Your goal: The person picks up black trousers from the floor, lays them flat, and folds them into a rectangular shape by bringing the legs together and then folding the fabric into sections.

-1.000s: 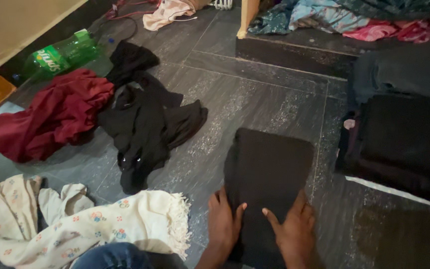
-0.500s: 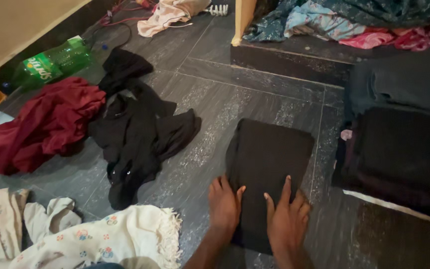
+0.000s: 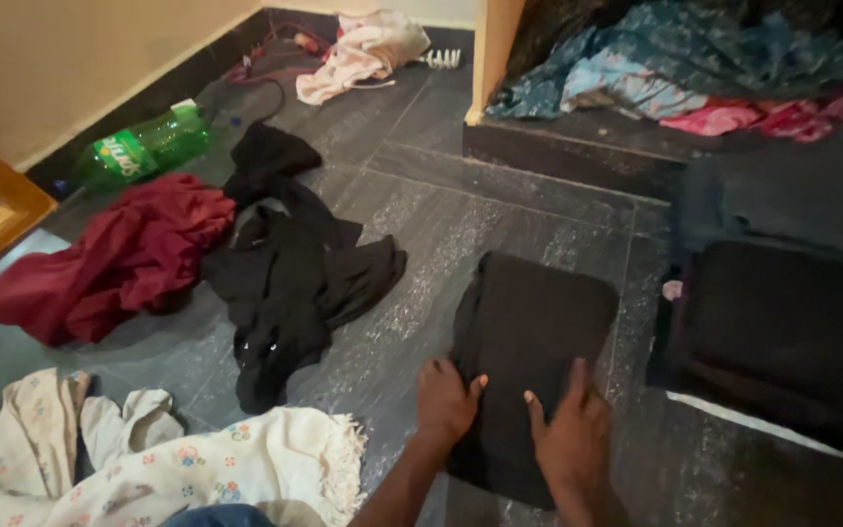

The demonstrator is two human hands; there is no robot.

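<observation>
floor: dark grey tiles (image 3: 500,210)
left: green bottle (image 3: 143,146), maroon garment (image 3: 114,259), crumpled black clothes (image 3: 290,268), cream floral cloth (image 3: 187,464)
right: folded dark stack (image 3: 792,332)
back: mixed fabrics on ledge (image 3: 675,68)

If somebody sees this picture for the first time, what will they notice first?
Two hands, left hand and right hand, press a folded black cloth on the grey floor. To its left lie a crumpled black garment and a red one, with a green bottle by the wall.
</observation>
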